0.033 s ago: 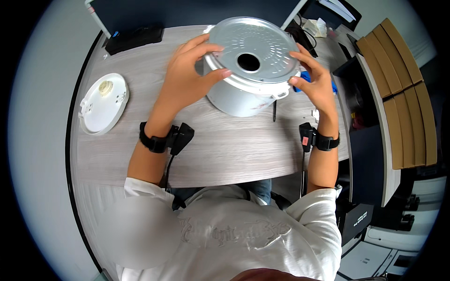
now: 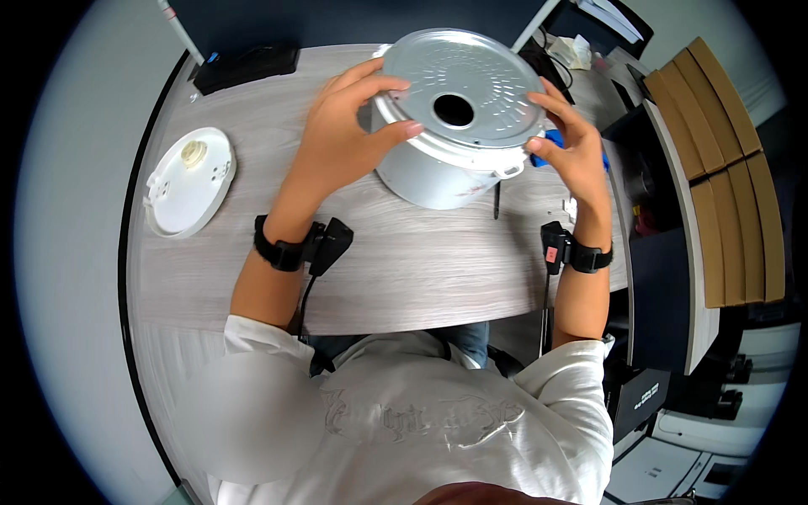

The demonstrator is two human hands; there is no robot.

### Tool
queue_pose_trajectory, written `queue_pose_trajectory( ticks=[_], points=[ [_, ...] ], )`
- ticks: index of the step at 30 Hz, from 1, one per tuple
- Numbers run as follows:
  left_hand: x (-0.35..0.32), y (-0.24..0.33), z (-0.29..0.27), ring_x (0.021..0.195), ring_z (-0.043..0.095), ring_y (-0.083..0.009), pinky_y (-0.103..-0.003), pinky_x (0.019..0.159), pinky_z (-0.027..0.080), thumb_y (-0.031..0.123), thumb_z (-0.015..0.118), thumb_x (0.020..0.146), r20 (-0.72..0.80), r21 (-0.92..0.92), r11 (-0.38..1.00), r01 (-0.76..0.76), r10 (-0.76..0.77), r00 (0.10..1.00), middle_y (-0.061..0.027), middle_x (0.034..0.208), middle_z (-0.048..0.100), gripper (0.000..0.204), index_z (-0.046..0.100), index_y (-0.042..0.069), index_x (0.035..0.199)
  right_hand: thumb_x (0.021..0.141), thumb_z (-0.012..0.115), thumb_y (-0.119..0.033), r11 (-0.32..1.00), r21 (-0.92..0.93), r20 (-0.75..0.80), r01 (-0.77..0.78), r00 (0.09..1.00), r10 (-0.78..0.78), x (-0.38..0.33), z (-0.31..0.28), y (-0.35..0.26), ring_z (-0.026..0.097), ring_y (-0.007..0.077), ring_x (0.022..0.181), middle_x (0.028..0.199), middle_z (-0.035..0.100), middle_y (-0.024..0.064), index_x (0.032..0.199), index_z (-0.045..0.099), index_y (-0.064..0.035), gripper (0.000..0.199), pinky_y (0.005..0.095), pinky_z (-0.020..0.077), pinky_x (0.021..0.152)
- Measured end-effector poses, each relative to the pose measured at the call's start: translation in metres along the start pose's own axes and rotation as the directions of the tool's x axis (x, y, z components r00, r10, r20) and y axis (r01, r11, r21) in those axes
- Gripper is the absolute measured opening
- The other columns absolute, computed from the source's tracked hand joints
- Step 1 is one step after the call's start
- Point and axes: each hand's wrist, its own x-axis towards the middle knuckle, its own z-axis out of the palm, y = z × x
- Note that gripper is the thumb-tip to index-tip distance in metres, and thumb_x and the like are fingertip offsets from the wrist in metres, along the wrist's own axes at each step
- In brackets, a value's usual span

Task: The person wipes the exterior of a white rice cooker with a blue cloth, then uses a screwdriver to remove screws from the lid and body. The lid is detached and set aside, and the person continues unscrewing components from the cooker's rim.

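Observation:
A silver metal cooker body [image 2: 471,80] stands tilted on the wooden desk [image 2: 404,261], its flat perforated plate with a round hole facing up. My left hand [image 2: 345,135] grips its left rim, thumb on the side wall and fingers over the plate edge. On the right rim, near a small lug, my right hand [image 2: 572,151] holds the same body. A blue object [image 2: 551,139] lies partly hidden under my right hand. Both wrists carry black bands with small black devices.
A white round lid part [image 2: 189,181] lies on the desk at the left. A black box [image 2: 248,63] sits at the far edge. A thin dark tool [image 2: 497,202] lies beside the cooker body. Brown panels [image 2: 724,151] and cabinets stand to the right.

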Motion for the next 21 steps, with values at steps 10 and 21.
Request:
queue_pose_trajectory(
  ticks=[10,21],
  points=[
    [-0.006,0.008,-0.095,0.127,0.057,-0.0284,-0.037,0.101,0.046,0.037,0.078,0.087,-0.145,-0.043,0.991,-0.126,0.118,0.982,-0.0165,0.137,0.060,0.046,0.069,0.011,0.124,0.076,0.085,-0.020,0.929,-0.167,-0.104,0.329,0.931,-0.349,0.022,0.050,-0.086,0.056,0.0316,0.131,0.135,0.062,0.0212,0.121,0.071,-0.0060,0.049,0.0423,0.0452,0.106],
    [-0.070,-0.019,-0.194,0.111,0.060,-0.0158,-0.028,0.096,0.045,0.036,0.058,0.102,-0.202,-0.182,0.982,0.056,-0.093,0.975,-0.0093,0.130,0.062,0.047,0.058,0.008,0.139,0.071,0.073,0.002,0.686,-0.376,0.018,0.623,0.745,-0.667,0.020,0.175,-0.123,0.065,0.0267,0.073,0.086,0.069,0.0064,0.091,0.072,-0.0071,0.022,0.0366,0.0534,0.060]
  ],
)
